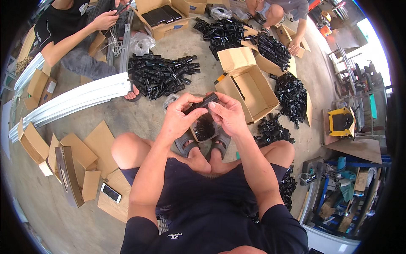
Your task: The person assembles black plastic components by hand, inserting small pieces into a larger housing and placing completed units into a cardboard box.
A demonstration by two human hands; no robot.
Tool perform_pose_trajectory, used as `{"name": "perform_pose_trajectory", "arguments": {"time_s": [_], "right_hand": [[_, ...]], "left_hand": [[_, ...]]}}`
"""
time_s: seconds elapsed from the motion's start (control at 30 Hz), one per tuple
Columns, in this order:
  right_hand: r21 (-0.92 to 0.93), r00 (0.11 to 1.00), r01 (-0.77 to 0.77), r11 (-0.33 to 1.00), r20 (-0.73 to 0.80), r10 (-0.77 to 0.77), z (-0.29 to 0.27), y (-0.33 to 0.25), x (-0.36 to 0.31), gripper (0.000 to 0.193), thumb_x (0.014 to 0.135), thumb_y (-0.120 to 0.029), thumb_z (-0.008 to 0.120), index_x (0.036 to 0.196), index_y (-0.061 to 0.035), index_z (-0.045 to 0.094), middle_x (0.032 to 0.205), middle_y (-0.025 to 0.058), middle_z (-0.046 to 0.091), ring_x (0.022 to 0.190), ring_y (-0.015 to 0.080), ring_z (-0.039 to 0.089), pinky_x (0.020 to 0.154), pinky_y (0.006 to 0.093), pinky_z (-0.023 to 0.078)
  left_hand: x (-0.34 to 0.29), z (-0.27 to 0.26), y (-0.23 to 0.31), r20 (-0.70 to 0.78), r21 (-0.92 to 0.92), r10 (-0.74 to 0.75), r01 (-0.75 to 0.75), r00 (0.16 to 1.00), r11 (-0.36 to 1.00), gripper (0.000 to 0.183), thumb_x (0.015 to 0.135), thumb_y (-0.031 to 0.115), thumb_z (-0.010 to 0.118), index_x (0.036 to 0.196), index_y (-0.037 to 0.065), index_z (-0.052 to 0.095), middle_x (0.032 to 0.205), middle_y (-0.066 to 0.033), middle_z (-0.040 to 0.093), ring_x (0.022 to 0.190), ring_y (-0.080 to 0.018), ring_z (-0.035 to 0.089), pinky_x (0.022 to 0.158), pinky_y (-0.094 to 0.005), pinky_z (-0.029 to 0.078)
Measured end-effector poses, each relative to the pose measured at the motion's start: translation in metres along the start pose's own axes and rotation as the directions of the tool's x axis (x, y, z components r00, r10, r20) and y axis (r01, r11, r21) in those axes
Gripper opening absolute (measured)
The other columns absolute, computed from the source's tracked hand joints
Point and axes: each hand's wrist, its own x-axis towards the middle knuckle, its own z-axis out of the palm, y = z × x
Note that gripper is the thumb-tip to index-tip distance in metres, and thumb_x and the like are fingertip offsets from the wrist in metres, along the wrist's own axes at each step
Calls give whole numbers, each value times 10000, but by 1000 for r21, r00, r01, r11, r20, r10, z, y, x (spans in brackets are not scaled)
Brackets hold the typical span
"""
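Note:
Between both hands I hold a short black plastic-looking part (208, 100), level above my feet. My left hand (182, 113) grips its left end with thumb and fingers. My right hand (228, 111) pinches the other end, the thumb pressed on top. Below the hands, between my sandals, stands a small container with many small dark pieces (204, 128), partly hidden by my hands. An open cardboard box (259, 91) stands just beyond my right hand, with a row of black parts along its left inner wall. Ahead on the left lies a heap of black fittings (163, 76).
More black heaps (292, 97) lie to the right. Two other people work at the far side; one person's hand (105, 20) holds something dark. White metal profiles (80, 99) stretch across the left. A phone (111, 192) rests on cardboard. A tool cart (347, 190) stands at right.

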Motion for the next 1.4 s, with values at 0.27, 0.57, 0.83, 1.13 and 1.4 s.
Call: {"name": "perform_pose_trajectory", "arguments": {"time_s": [0.27, 0.57, 0.83, 1.13, 1.4], "right_hand": [[-90, 1000, 12, 996, -25, -14, 15, -23, -5, 280, 939, -95, 744, 1184, 23, 675, 780, -14, 629, 575, 42, 499, 465, 199, 353], [-168, 973, 135, 977, -165, -163, -3, -24, -6, 169, 959, -52, 700, 1110, 22, 712, 849, 17, 674, 715, 70, 594, 605, 221, 475], [-285, 965, 156, 946, -159, -207, 14, -22, -7, 186, 966, -32, 682, 1141, 27, 694, 863, -2, 681, 713, 51, 591, 622, 203, 474], [-286, 944, 232, 930, -167, -286, 28, -14, -3, 172, 958, -5, 680, 1127, 9, 710, 881, 2, 690, 742, 31, 586, 647, 195, 468], [-320, 921, 255, 913, -209, -330, 42, -2, -3, 226, 921, 33, 692, 1147, 44, 681, 993, 85, 745, 883, 101, 660, 802, 247, 540]], "left_hand": [[-3, 0, -4, -111, -168, -92, 73, 990, 983, 191, 911, 21, 758, 1081, 38, 672, 975, -43, 735, 796, -56, 663, 554, -189, 502], [0, 8, -9, -155, -623, -133, 8, 979, 782, 86, 995, 86, 651, 1075, 110, 628, 1043, -190, 739, 705, -122, 686, 466, -209, 489], [1, 8, -11, -212, -659, -158, -21, 964, 752, 66, 1007, 140, 644, 1072, 133, 636, 1052, -193, 733, 700, -137, 684, 460, -215, 475], [-1, 10, -16, -296, -531, -79, -95, 952, 842, 98, 997, 81, 643, 1081, 127, 622, 1055, -163, 740, 712, -108, 678, 465, -212, 473], [-3, 18, -12, -395, -354, -24, -128, 918, 926, 177, 931, 25, 734, 1069, 46, 625, 995, -84, 742, 750, -63, 665, 535, -201, 516]]}}
